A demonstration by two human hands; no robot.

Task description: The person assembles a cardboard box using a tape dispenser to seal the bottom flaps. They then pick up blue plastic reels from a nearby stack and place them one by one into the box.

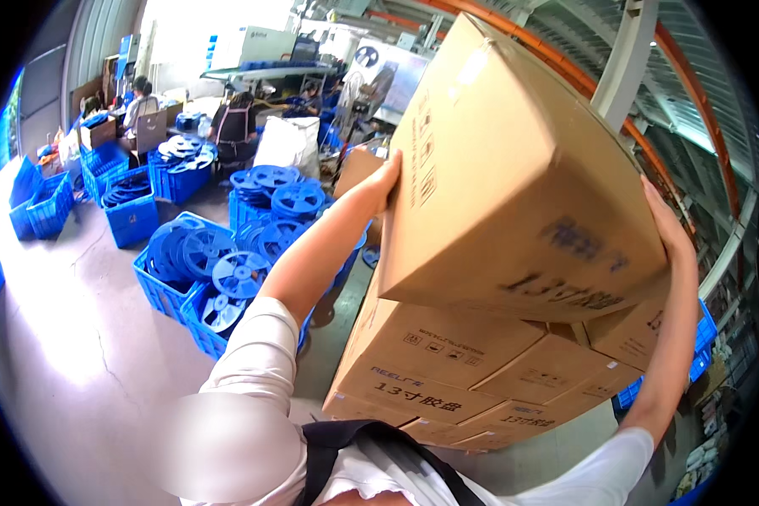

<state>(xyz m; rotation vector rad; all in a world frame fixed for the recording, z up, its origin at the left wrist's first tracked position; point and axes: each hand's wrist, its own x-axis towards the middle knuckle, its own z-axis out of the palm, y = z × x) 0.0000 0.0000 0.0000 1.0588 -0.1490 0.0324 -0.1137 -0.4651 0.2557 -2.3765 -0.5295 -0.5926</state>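
Observation:
A large brown cardboard box [514, 194] is raised and tilted between my two hands, with printing on its sides and tape on its top edge. My left hand [386, 179] presses against its left side, the fingers partly hidden by the box. Against the right side lies my right hand [670, 223], its fingers reaching up along the cardboard. Below the raised box stands a stack of similar cardboard boxes [434, 339], which it partly covers. Whether the raised box's lower edge touches the stack, I cannot tell.
Left of the stack, blue plastic crates [164, 295] hold blue reels [243, 275]. More crates [131, 221] stand farther left, and a white sack [288, 145] behind. Several people sit working at the back. At right rises a pale steel post [626, 63]; a blue crate [702, 341] sits beyond the stack.

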